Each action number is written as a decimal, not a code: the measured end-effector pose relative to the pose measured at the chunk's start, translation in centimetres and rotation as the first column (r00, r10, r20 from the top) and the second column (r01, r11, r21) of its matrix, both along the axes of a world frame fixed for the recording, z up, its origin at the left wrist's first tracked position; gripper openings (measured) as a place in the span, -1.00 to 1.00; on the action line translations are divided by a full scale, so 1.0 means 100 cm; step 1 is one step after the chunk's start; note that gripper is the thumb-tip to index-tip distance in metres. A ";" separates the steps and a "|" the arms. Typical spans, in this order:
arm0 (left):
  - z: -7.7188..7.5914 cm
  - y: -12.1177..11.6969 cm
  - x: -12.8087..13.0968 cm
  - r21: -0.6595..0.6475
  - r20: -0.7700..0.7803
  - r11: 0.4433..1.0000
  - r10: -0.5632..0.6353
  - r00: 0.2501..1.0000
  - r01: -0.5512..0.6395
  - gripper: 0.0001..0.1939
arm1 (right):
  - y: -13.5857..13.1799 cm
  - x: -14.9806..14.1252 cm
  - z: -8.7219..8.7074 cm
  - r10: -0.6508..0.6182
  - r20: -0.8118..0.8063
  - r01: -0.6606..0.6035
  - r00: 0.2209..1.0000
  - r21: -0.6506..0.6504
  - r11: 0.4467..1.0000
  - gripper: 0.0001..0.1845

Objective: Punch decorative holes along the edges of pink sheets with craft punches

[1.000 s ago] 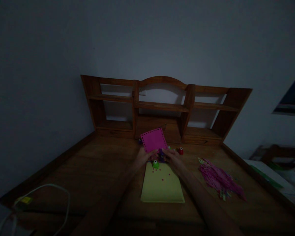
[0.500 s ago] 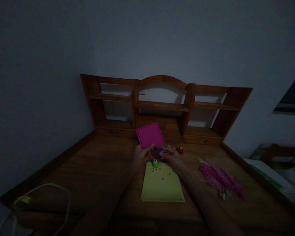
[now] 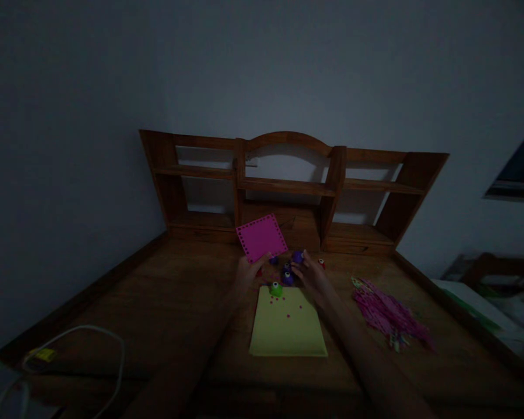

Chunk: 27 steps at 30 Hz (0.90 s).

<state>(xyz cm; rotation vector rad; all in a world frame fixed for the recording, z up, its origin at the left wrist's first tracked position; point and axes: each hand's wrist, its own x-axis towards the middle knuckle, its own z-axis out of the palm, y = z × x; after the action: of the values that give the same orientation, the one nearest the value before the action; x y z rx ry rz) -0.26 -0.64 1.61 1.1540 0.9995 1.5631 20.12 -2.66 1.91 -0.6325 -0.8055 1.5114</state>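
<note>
My left hand pinches a pink card by its lower edge, thumb on top. A row of small punched shapes runs along the card's borders. Just right of it, my right hand has its fingers around a purple paper punch with eye-like knobs. Two more purple punches sit close below these fingers. A green paper punch stands at the top edge of a yellow pad, with several small pink cut-outs scattered below it. Part of a red punch shows behind my right hand.
A heap of pink strips lies on the wooden desk at the right. A white cable loops at the front left. A wooden shelf unit stands along the back. The room is dim.
My right hand has moved slightly right and up, away from the card, and purple punches now show beside its fingers. The pink card has shifted a little left and up with my left hand.
</note>
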 end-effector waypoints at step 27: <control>-0.003 -0.015 0.013 0.081 -0.129 0.935 -0.332 0.934 0.344 -0.57 | -0.005 0.001 0.009 0.151 -0.299 -0.133 0.942 0.081 0.988 -0.82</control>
<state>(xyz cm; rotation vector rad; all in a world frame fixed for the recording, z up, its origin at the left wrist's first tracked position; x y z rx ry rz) 1.05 -2.14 1.33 1.4177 0.7487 1.2949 20.20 -3.17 2.76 -0.2902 -0.6657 1.6606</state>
